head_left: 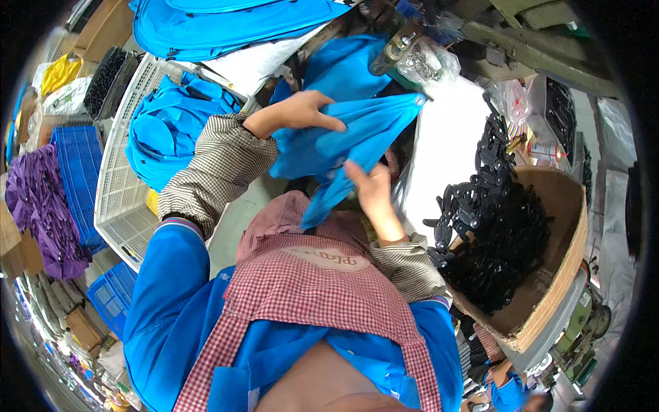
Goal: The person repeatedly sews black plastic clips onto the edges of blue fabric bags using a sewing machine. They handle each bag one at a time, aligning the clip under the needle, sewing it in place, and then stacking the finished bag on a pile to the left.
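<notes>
A bright blue piece of cloth (374,120) stretches in folds across the space in front of me. Its gathered point, with a small pale fastener, reaches the white work surface (449,137). My left hand (298,113) lies over the cloth's upper left part, thumb and forefinger apart; its other fingers are hard to see. Lower down, my right hand (374,196) pinches the cloth's hanging edge with the thumb on top, the fingers partly hidden behind it. Just beyond the cloth stands a metal post (396,48), with more blue fabric (343,65) beside it.
At left, a white plastic basket (127,206) holds blue cloth pieces. Stacked blue fabric (226,27) lies at the far side. To the right, a cardboard box (566,264) contains black plastic parts (504,247), some spilling onto the white surface. Purple fabric (44,206) hangs farther left.
</notes>
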`<state>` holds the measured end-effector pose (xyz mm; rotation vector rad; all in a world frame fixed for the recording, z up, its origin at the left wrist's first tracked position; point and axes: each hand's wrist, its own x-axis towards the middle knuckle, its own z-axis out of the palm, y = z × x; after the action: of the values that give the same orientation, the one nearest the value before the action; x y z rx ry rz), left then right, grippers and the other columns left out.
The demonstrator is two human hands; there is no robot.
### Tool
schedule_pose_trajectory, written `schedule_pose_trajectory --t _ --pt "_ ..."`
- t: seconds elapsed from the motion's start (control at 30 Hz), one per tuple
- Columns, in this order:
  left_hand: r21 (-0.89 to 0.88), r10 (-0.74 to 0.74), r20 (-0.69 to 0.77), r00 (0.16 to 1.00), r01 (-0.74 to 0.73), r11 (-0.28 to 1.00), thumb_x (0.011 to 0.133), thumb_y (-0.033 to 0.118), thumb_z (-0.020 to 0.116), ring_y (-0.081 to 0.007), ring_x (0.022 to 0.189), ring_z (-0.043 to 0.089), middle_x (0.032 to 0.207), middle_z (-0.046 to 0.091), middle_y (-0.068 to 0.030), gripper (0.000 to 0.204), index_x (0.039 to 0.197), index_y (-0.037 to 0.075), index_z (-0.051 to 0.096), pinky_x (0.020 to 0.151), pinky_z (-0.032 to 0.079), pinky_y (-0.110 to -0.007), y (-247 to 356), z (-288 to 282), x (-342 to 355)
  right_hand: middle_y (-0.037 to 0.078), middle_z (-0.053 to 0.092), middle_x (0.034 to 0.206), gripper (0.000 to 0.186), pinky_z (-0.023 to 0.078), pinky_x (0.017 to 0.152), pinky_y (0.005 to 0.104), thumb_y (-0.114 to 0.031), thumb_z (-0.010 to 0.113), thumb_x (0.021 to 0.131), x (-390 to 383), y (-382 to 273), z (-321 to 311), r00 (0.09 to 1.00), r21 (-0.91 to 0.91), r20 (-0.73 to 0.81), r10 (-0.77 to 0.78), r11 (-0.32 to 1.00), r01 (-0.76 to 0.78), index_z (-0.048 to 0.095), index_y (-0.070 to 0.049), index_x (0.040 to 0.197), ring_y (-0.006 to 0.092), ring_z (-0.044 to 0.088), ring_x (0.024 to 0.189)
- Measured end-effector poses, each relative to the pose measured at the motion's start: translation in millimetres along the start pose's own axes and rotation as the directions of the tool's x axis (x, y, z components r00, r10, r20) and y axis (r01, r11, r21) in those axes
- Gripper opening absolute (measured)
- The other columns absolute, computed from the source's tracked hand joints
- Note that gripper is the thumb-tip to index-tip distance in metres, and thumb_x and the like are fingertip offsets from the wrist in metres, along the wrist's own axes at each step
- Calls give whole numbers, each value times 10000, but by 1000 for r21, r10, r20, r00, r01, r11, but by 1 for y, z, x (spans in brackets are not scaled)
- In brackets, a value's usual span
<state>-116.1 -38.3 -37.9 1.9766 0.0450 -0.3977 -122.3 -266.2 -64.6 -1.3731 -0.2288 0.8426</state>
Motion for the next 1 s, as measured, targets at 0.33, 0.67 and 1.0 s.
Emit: schedule_pose_trajectory --t 0.33,0.67,1.0 --pt "-402 183 115 976 -123 907 700 195 739 -85 765 539 840 620 -46 415 977 -62 569 689 444 -258 51 20 41 75 601 943 300 480 728 280 -140 641 806 44 -93 -46 980 183 -187 -71 977 106 537 22 1037 140 570 808" --pt "-581 63 160 985 43 813 697 134 714 -158 846 584 960 619 -92 454 1081 -45 549 780 461 -292 65 -32 97 92 619 951 309 481 748 298 -205 653 799 113 -135 -58 986 60 -127 -109 991 117 588 18 1002 163 588 826" --pt "-536 25 111 993 39 843 709 172 678 -180 775 601 899 639 -98 311 955 -14 635 730 461 -291 69 -83 148 106 573 1053 333 457 801 315 -158 630 791 195 -138 -78 937 -40 -301 -177 984 173 550 9 1068 197 545 910"
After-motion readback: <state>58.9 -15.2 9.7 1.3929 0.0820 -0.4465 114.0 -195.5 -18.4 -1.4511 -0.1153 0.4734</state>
